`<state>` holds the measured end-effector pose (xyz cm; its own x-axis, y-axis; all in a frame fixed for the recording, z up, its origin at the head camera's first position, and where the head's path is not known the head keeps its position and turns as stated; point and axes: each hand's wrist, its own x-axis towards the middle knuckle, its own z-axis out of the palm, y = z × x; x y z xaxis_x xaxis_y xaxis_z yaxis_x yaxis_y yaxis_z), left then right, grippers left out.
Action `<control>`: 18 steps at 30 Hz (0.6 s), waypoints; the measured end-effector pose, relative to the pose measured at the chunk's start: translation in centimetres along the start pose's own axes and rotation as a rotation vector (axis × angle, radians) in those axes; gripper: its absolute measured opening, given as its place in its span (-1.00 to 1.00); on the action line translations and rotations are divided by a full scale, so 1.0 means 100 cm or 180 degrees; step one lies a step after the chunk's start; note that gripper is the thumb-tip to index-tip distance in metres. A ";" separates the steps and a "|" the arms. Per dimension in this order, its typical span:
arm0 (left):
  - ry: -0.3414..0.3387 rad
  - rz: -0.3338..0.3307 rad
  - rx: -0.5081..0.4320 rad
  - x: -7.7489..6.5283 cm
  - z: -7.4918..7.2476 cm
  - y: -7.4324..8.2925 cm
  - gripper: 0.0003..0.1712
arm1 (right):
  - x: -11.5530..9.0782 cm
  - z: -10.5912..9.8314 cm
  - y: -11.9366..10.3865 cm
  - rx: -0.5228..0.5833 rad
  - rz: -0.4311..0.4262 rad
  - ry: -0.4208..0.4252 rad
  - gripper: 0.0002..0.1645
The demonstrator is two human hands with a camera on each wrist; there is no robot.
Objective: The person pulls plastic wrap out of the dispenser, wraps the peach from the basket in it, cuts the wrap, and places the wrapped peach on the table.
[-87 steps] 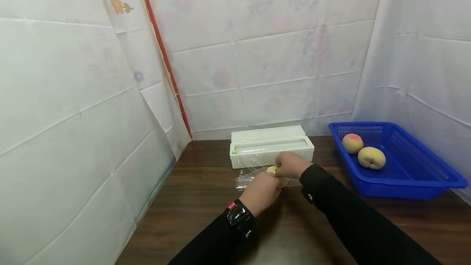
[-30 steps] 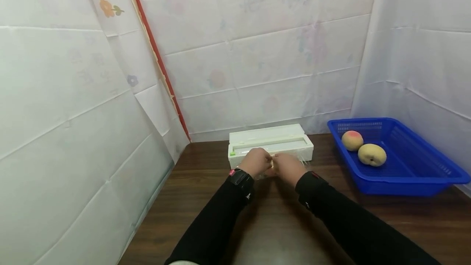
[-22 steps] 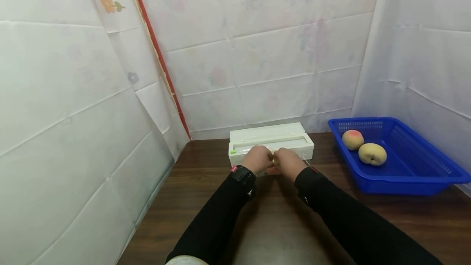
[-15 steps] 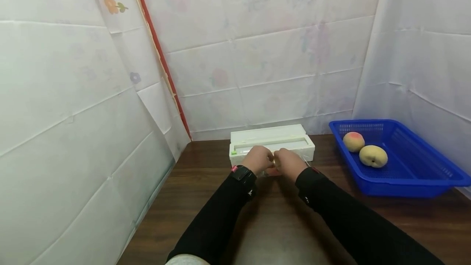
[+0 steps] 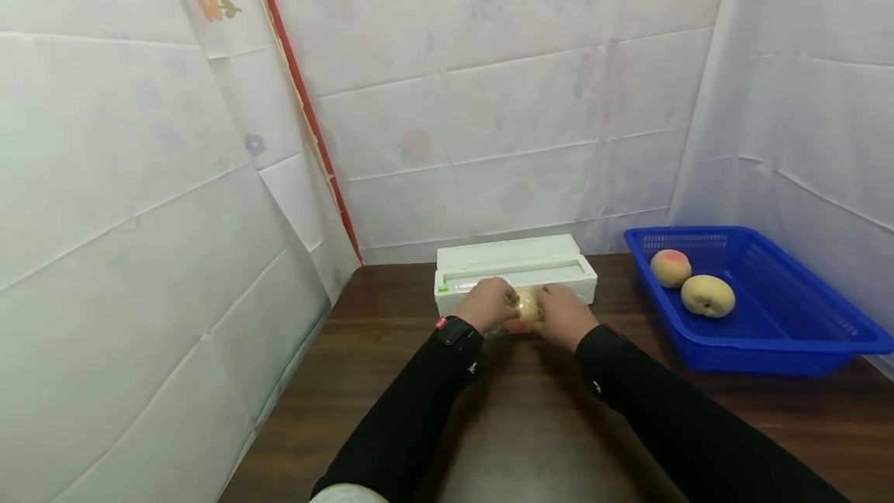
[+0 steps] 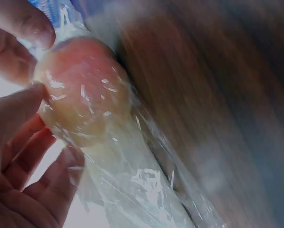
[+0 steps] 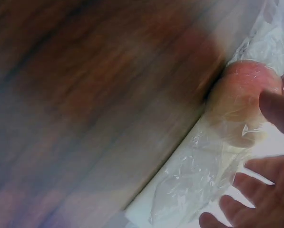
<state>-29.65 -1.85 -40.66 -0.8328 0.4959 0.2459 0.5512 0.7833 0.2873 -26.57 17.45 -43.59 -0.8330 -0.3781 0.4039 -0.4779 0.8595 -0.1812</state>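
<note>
In the head view, my left hand (image 5: 486, 303), fingers curled, and my right hand (image 5: 566, 318), fingers extended, flank a round, pale-yellow peach (image 5: 527, 306) at lower centre. Behind it a long, smooth white box (image 5: 580, 283) with a rectangular recess sits on the dark wood-grain table (image 5: 391, 317). At right, a blue plastic basket (image 5: 803, 348) with a slotted wall holds a blushed peach (image 5: 670, 268) and a dimpled yellow fruit (image 5: 708, 296).

In the left wrist view, the peach, upper left, shows a pink blush under glossy, wrinkled clear film (image 6: 132, 185); my left thumb and curled fingers hold its left side.

In the right wrist view, the peach is at upper right; my right fingers are spread below it, thumb overlapping its edge, and I cannot tell whether it presses.
</note>
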 end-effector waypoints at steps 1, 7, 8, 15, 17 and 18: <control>-0.0022 0.0065 0.0088 -0.002 0.000 0.000 -0.86 | -0.003 0.000 0.002 -0.0040 0.0065 -0.0053 -0.43; -0.0198 0.0124 0.0468 -0.030 0.000 -0.006 -0.56 | -0.015 0.004 0.011 0.0177 0.0706 -0.0872 0.05; -0.0237 0.0091 0.0489 -0.034 0.000 -0.007 -0.49 | -0.015 0.006 0.015 0.0218 0.0777 -0.0969 0.08; -0.0858 -0.0238 0.0166 -0.048 0.009 -0.009 0.27 | -0.011 0.013 0.031 0.0462 0.0872 -0.1334 0.26; -0.0976 -0.0326 -0.0045 -0.048 0.015 -0.011 0.35 | -0.013 0.007 0.027 0.0634 0.0901 -0.1504 0.27; -0.1015 -0.0352 -0.0119 -0.048 0.018 -0.012 0.37 | -0.014 0.007 0.026 0.0690 0.0902 -0.1605 0.28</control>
<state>-26.38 -4.49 -43.86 -0.8583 0.5055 -0.0888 0.4532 0.8276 0.3312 -26.88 20.00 -45.29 -0.9398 -0.3067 -0.1508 -0.2203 0.8809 -0.4189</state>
